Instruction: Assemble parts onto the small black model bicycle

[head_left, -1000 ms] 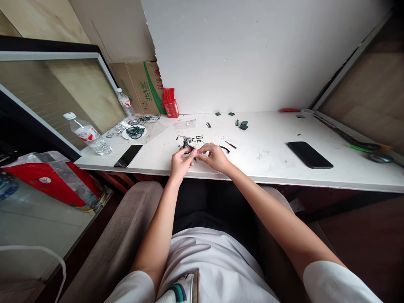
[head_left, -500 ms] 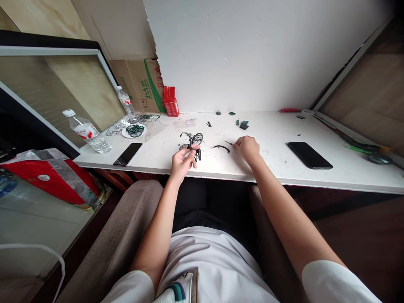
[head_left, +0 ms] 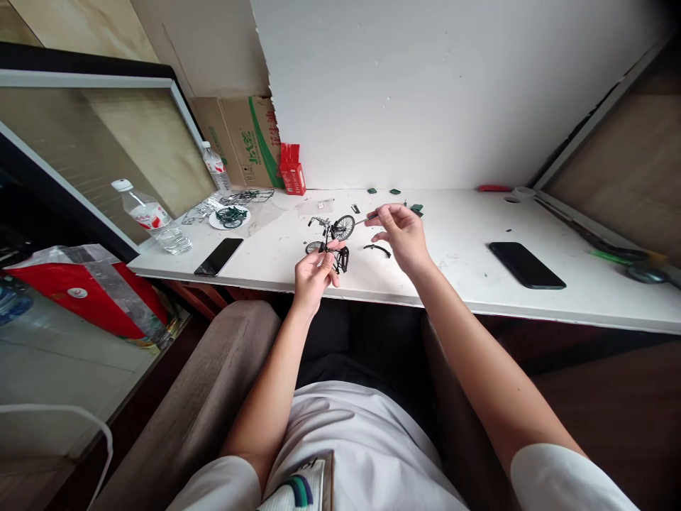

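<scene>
My left hand (head_left: 318, 275) pinches a small black model bicycle (head_left: 335, 248) by its frame, just above the table's front part. Its spoked wheel (head_left: 344, 228) faces up and to the right, with the handlebar on the left. Between the fingertips of my right hand (head_left: 398, 231) is a small screwdriver (head_left: 372, 216), its thin shaft pointing left at that wheel. The tip is close to the tyre; whether they touch I cannot tell. A curved black strip (head_left: 377, 250) lies on the table below my right hand.
On the white table (head_left: 457, 298) are a phone (head_left: 219, 256) at left and another phone (head_left: 526, 265) at right. Green parts (head_left: 232, 216) fill a white plate. Water bottles (head_left: 154, 218), a red box (head_left: 292, 170) and a carton (head_left: 239, 142) stand at the back left.
My right hand has lifted from the table and moved left with the screwdriver, bringing it near the bicycle's wheel. My left hand keeps its hold on the bicycle.
</scene>
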`<state>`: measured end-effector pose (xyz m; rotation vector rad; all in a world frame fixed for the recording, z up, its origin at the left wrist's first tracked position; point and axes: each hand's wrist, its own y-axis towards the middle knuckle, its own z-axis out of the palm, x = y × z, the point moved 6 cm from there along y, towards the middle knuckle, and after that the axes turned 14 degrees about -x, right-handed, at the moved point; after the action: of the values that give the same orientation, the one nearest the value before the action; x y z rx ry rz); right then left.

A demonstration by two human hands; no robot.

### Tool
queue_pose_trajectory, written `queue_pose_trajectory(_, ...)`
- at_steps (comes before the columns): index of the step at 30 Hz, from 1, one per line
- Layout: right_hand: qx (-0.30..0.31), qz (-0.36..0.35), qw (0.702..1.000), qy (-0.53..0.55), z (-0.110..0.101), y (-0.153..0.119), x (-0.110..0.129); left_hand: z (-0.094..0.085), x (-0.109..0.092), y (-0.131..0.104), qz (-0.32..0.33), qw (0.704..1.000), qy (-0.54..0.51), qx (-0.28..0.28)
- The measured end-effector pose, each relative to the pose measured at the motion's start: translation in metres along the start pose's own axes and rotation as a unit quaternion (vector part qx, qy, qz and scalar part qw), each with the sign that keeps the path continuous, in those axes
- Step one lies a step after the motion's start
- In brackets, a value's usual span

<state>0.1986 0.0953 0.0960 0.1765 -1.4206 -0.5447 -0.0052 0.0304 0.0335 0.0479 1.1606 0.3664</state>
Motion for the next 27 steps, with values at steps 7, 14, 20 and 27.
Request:
queue_pose_trajectory(7, 0.092, 0.002, 0.995, 0.045, 0.048, -0.050, 0.017, -0.003, 0.005, 0.001, -0.008, 0.999, -0.017, -0.037)
queue_pose_trajectory(14, 0.052, 0.013, 0.997, 0.047, 0.051, -0.057, 0.003, -0.006, 0.011, 0.003, -0.011, 0.999, -0.006, -0.038)
queue_pose_trajectory(20, 0.054, 0.008, 0.998, 0.033, 0.050, -0.058, 0.004, -0.007, 0.011, 0.003, -0.003, 0.999, 0.007, -0.034)
queue_pose_trajectory(27, 0.021, -0.046, 0.998, 0.030, 0.046, -0.062, 0.012, -0.009, 0.012, 0.003, 0.005, 0.999, 0.020, -0.042)
